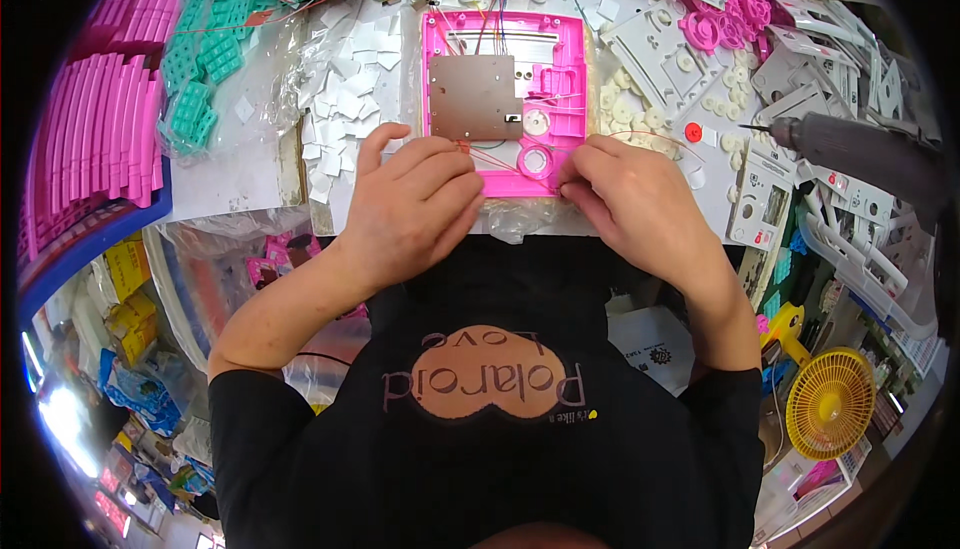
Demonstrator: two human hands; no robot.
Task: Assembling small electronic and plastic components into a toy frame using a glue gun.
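Hands touch pink casing; black shirt bears lettering

upside-down lettering runs across a tan double-lobed print on the black t-shirt, with a smaller pale line below. dark print and a gear-shaped mark stand on a white carton.

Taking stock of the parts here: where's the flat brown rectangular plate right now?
In the head view, the flat brown rectangular plate sits over the left half of the open pink plastic casing, just beyond the left hand.
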